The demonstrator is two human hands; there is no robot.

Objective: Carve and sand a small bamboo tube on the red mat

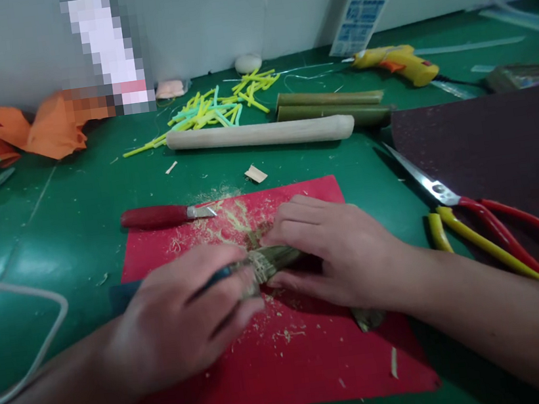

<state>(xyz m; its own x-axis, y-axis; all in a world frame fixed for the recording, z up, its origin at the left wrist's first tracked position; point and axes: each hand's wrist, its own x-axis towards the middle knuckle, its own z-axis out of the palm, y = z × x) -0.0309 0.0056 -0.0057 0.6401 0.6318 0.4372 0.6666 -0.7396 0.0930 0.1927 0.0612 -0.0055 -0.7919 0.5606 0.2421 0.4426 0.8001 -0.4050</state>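
Observation:
My left hand (185,319) is closed round a dark-handled tool (127,292) whose tip meets a short green bamboo piece (277,259). My right hand (340,252) lies over that bamboo piece with fingers curled, pressing it onto the red mat (320,361). The bamboo's scraped end shows pale fibres between both hands, and its other end (368,318) sticks out under my right wrist. Pale shavings are scattered over the mat. A red-handled knife (162,216) rests at the mat's top left edge.
Scissors with red and yellow handles (492,232) lie to the right beside a dark sheet (491,146). Behind the mat are a wooden rolling pin (260,133), two bamboo tubes (331,104), cut yellow-green straws (217,106), a yellow glue gun (400,62) and coloured paper (41,129). A white cable (42,325) loops at left.

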